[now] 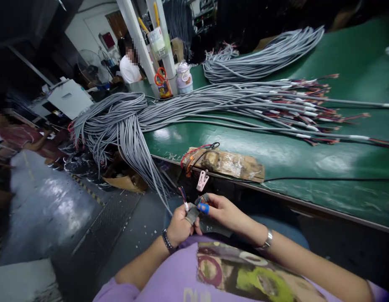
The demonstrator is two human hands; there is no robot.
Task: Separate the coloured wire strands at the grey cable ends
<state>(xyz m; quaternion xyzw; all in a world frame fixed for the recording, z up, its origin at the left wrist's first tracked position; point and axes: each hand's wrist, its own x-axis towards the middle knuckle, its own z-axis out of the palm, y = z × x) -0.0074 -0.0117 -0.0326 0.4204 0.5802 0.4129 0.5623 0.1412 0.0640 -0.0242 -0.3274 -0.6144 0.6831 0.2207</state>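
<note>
My left hand is closed around the end of a grey cable. A white band and several thin coloured wires stick up above its fingers. Dark grey wrapping covers the thumb of this hand. Close beside it, my right hand has its fingers pinched together. It wears blue tape on one finger and grey wrapping on another; whatever lies between its fingertips is too small to make out. Just above the hands, a pale pink clothes peg hangs at the bench edge.
A worn wooden block with wires lies on the green bench edge. Long bundles of grey cables spread across the bench and droop off its left end. Scissors and a bottle stand by a post. Two people are farther back.
</note>
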